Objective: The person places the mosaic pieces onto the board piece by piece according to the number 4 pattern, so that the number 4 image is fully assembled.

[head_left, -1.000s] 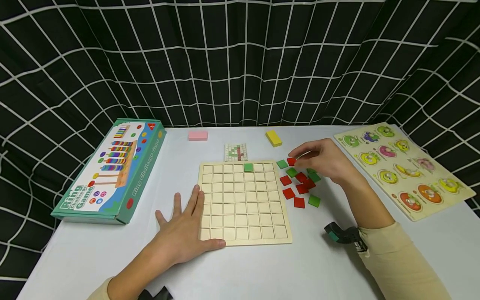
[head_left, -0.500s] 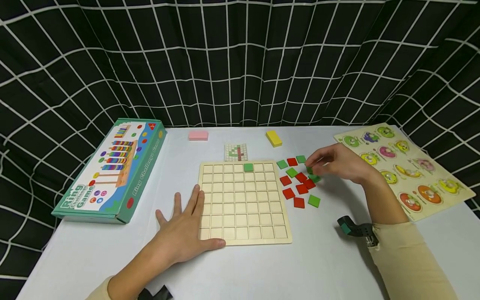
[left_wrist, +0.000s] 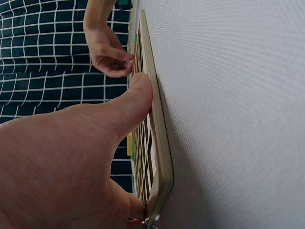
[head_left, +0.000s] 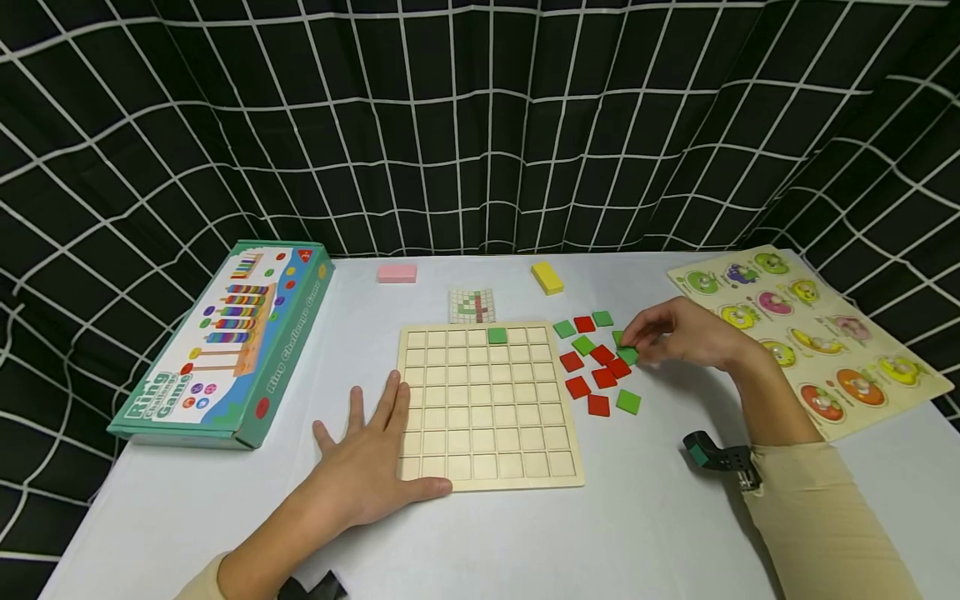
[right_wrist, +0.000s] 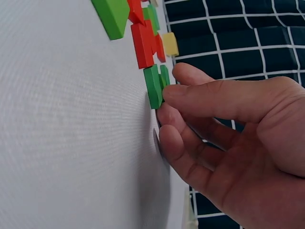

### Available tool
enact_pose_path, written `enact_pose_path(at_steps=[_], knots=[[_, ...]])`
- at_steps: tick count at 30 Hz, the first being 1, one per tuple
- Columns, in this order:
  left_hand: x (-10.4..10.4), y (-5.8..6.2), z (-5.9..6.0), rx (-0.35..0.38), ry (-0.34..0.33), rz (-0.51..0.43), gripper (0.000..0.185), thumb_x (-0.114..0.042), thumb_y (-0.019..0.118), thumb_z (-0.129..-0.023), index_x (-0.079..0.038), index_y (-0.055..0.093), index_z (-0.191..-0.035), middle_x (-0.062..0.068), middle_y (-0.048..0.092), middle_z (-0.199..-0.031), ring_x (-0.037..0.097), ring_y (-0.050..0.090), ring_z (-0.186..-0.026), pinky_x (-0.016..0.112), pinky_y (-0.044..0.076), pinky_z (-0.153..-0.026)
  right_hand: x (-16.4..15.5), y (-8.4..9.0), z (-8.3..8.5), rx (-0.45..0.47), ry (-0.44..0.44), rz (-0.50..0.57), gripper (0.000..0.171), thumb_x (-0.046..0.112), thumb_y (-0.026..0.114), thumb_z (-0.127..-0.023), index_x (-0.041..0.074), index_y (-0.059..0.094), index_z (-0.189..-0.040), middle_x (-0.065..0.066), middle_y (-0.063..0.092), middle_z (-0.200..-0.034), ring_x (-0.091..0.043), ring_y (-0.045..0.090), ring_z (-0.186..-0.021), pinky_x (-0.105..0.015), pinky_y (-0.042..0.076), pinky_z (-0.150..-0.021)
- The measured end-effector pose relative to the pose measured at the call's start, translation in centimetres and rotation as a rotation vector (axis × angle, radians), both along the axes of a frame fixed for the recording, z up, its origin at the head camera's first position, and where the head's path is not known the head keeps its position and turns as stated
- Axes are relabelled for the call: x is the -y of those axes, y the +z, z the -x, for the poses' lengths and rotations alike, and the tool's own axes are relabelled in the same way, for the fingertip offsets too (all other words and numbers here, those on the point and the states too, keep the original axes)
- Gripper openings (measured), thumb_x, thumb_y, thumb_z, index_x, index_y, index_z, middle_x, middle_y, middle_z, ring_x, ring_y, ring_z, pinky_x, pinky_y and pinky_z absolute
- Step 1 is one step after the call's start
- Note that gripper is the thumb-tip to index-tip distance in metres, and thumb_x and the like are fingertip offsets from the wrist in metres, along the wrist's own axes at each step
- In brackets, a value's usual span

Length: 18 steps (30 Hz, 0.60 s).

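My left hand point(head_left: 366, 471) is spread flat at the left edge of a wooden grid board point(head_left: 487, 482), its thumb resting over the front-left part of the frame. A green square tile point(head_left: 497, 336) sits in the board's top row. To the right of the board, my right hand point(head_left: 686, 337) has its bent fingers and thumb at a green tile point(head_left: 627, 356). In the right wrist view the thumb tip overlaps that green tile point(right_wrist: 152, 87), and a second green tile point(right_wrist: 164, 75) shows behind it. Red tiles point(head_left: 603, 378) and green tiles lie scattered between hand and board.
A small pattern card point(head_left: 472, 306) lies behind the board, near a pink block point(head_left: 397, 273) and a yellow block point(head_left: 547, 277). A game box point(head_left: 225, 342) stands on the left. On the right lies a fruit puzzle board point(head_left: 802, 333), partly under the right arm.
My right hand has moved right and toward me, from beside a red tile at the back to the green tile at the pile's right side. The left hand stays put.
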<state>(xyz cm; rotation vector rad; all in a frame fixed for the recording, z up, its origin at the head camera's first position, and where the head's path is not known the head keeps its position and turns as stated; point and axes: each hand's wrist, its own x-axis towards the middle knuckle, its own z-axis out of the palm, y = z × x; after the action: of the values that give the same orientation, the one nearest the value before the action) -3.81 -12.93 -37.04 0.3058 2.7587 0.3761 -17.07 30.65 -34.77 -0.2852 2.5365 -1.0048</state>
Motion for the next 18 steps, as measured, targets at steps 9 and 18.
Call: enact_pose_path(at_steps=[9,18], knots=[[-0.08,-0.09,0.06,-0.008,-0.005,0.002,0.134,-0.084,0.068,-0.076,-0.005,0.010,-0.167,0.009,-0.003,-0.177,0.060,0.004,-0.155,0.096,0.009,-0.096,-0.05,-0.15,0.04,-0.041,0.047,-0.031,0.026,-0.003,0.082,-0.082,0.005,0.079,-0.107,-0.010,0.075,-0.106,-0.024,0.062,-0.093,-0.025,0.054,-0.075],[-0.04,-0.21,0.14,-0.008,-0.005,0.008,0.134,-0.085,0.067,-0.076,-0.005,0.010,-0.167,0.009,-0.003,-0.177,0.060,0.005,-0.154,0.096,0.010,-0.096,0.16,0.06,-0.09,-0.048,0.076,-0.019,0.028,-0.005,0.082,-0.082,0.004,0.078,-0.108,-0.010,0.075,-0.105,-0.023,0.063,-0.091,-0.025,0.055,-0.074]])
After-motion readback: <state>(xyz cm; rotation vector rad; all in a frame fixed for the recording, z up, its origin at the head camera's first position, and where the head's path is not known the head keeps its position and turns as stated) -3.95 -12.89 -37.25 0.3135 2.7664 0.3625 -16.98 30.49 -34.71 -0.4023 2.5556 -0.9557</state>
